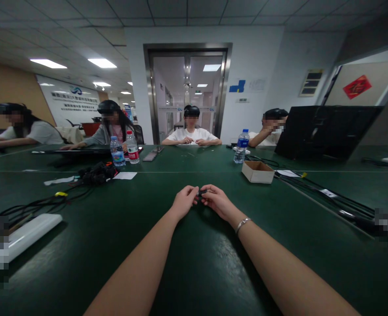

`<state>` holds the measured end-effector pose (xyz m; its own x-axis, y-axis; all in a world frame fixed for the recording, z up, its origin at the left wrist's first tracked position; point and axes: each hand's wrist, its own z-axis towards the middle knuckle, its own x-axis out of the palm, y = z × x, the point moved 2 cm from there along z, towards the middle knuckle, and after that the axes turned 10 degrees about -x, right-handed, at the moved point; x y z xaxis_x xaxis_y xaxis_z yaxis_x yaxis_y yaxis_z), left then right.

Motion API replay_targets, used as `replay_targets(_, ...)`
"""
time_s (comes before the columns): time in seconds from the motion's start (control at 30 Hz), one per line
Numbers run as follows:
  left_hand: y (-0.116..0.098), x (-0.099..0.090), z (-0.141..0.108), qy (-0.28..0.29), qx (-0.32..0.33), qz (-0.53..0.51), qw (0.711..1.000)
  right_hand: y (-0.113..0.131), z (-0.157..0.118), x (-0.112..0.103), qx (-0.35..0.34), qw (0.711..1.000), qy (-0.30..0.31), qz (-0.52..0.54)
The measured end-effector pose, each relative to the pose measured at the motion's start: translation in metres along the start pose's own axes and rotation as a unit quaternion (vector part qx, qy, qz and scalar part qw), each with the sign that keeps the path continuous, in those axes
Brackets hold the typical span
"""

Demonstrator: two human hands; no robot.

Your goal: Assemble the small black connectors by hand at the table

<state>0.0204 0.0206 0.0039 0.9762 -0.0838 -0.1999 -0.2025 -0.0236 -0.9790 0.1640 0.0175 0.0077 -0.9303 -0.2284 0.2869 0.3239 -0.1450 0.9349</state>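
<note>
Over the middle of the dark green table (187,245), my left hand (184,202) and my right hand (217,202) meet with their fingertips close together. Between them is a small dark object (201,192), too small to make out. The fingers of my left hand pinch its left end, and those of my right hand close on its right end. A silver bracelet (242,224) circles my right wrist.
An open box (257,172) and a bottle (242,147) stand right of centre. Two bottles (117,151), black cables (97,174) and a white case (32,232) lie leftward. A monitor (325,131) stands at right. Several people sit across the table.
</note>
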Motion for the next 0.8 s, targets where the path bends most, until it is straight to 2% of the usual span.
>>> replay_targets(0.07,-0.0012,-0.0007,-0.0009,0.034,0.011,-0.034,0.999,-0.0004,0.0006,-0.0001,0.000,1.000,0.001,0.004)
replay_targets(0.13,-0.0018,-0.0019,-0.0015,0.039,0.015,-0.042,0.998,-0.0004,0.0009,0.0001,0.005,1.000,0.003,0.010)
replay_targets(0.5,0.0045,-0.0027,0.0053,-0.067,0.009,0.075,0.995,-0.0027,0.0015,-0.0021,0.001,1.000,0.006,0.029)
replay_targets(0.67,0.0042,-0.0006,0.0048,-0.071,0.011,0.085,0.994,-0.0063,0.0045,-0.0041,0.002,0.999,-0.002,0.033)
replay_targets(0.8,0.0043,-0.0012,0.0024,-0.048,0.022,0.040,0.998,-0.0075,0.0058,-0.0051,-0.008,1.000,-0.017,0.024)
